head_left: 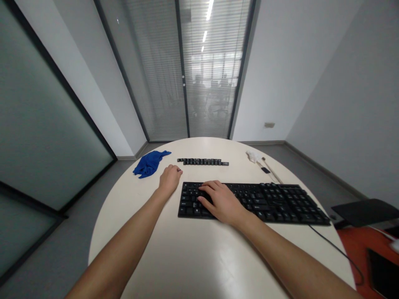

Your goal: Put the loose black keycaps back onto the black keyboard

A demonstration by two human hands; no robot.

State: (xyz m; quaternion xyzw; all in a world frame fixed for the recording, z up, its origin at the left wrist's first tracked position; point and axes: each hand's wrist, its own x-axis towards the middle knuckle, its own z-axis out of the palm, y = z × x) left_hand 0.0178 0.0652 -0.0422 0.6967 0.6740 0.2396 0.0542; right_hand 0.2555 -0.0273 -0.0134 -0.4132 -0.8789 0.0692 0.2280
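Table (174,253) pale, rounded | glass partition (162,70) beyond | left hand (170,178) curled, hold unclear | right hand (222,202) spread on keyboard (280,203)

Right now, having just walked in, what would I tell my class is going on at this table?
A person is handling a black keyboard on a round, pale table. The right hand rests over its left part, fingers spread. The left hand, just off the keyboard's left end, seems to pinch a small dark piece, too small to identify. Loose black keycaps lie lined up beyond the keyboard, with a crumpled blue cloth to their left.
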